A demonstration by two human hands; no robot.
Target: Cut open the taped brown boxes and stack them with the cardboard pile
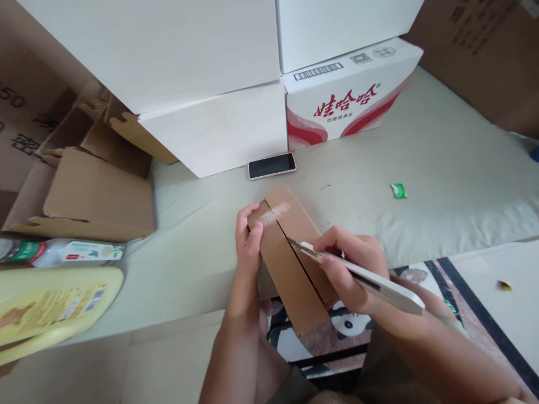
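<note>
A brown cardboard box (290, 269) rests tilted over the near edge of the cloth-covered surface. My left hand (249, 238) grips its far left side, thumb on top and fingers round the edge. Wrapped round a white utility knife (370, 280) is my right hand (353, 264), above the box's right side. The knife's blade (297, 243) points left, its tip at the dark seam between the two top flaps. A strip of clear tape (275, 214) crosses the seam at the far end.
A phone (272, 166) lies before stacked white cartons (214, 129). To the left are an open cardboard box (101, 191), a bottle (92, 251) and a yellow jug (63, 303). A green packet (398, 191) lies on the cloth at right.
</note>
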